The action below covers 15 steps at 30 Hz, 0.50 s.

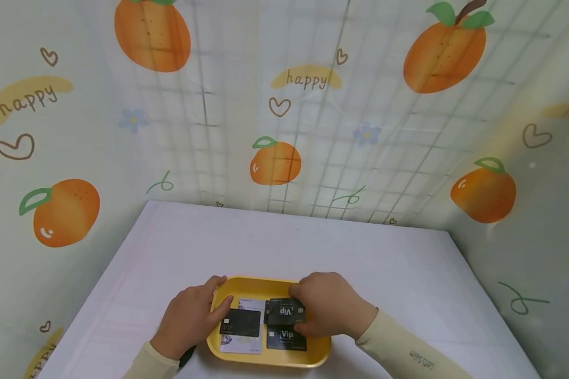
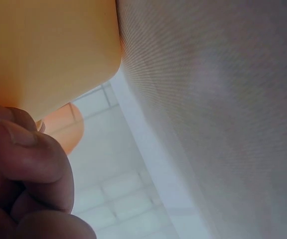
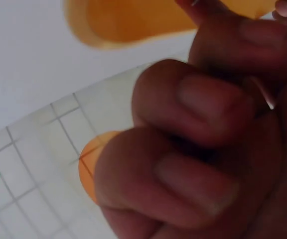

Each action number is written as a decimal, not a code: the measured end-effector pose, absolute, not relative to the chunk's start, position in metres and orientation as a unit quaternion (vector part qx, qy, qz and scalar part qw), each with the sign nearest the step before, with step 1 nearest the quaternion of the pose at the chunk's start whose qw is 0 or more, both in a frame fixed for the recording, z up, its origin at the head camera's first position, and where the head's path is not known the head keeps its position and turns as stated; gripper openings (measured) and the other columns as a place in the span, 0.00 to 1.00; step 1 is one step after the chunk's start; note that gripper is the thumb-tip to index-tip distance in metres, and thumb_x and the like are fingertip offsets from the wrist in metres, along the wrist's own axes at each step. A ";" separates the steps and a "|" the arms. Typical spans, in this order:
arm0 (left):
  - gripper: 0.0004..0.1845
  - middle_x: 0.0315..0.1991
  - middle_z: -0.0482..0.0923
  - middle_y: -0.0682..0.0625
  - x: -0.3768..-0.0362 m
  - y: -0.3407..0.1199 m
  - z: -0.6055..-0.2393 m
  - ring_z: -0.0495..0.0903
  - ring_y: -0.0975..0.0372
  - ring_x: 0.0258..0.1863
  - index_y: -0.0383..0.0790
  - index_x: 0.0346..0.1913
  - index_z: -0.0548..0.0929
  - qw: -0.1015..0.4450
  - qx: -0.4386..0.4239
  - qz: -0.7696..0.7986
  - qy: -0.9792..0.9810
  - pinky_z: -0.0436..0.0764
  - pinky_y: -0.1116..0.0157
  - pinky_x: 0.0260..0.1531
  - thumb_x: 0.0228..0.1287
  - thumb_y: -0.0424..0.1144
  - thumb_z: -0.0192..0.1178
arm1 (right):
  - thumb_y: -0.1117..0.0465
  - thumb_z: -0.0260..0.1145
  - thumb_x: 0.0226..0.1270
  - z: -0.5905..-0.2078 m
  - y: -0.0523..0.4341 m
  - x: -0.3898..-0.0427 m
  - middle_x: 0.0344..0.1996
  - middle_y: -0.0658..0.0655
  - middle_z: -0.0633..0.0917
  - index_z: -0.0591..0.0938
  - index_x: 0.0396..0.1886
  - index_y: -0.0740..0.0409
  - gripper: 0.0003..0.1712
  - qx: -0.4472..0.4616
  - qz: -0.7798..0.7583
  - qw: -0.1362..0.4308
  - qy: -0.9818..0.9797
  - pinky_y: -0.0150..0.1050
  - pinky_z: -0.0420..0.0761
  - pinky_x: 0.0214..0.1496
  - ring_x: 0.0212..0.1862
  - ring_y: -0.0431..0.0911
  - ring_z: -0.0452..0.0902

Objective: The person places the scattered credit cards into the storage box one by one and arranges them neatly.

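Head view: yellow plastic tray (image 1: 256, 287), rounded corners, on the white tabletop (image 1: 284, 247); left hand (image 1: 192, 316) grips its left rim, right hand (image 1: 329, 310) pinches a glossy black card (image 1: 285, 311) above flat cards inside.
Left wrist: fingers (image 2: 24, 164) curled beside the smooth tray (image 2: 49, 50); woven cloth.
Right wrist: blurred fingers (image 3: 198, 104) curled.

Yellow tray (image 2: 49, 45) underside filling upper left, curled fingers (image 2: 26, 159) of left hand beneath, white tabletop (image 2: 218, 114) right

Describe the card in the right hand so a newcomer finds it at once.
On the white table sits a yellow tray of cards. The right hand pinches a black VIP card; unlike its flat neighbours, it is raised and its lettering reads upside down.
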<state>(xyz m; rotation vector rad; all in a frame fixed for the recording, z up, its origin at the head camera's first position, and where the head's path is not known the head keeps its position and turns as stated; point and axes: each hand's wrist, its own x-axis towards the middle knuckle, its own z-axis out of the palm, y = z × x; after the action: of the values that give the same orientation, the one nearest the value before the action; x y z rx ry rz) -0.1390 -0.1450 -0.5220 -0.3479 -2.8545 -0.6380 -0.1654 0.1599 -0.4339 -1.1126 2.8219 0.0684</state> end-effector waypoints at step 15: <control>0.28 0.12 0.59 0.59 -0.137 -0.143 -0.522 0.60 0.66 0.12 0.46 0.64 0.84 0.099 -0.115 -0.215 -0.965 0.63 0.68 0.17 0.71 0.60 0.66 | 0.35 0.80 0.48 -0.446 0.149 -0.159 0.17 0.37 0.71 0.81 0.29 0.43 0.23 -0.395 0.059 0.035 0.916 0.39 0.67 0.20 0.21 0.36 0.66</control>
<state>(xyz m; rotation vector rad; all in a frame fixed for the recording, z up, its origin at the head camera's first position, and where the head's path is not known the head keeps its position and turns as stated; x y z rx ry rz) -0.1374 -0.1435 -0.5217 -0.3394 -2.8540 -0.6356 -0.1589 0.1485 -0.4458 -1.2143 2.8155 0.1821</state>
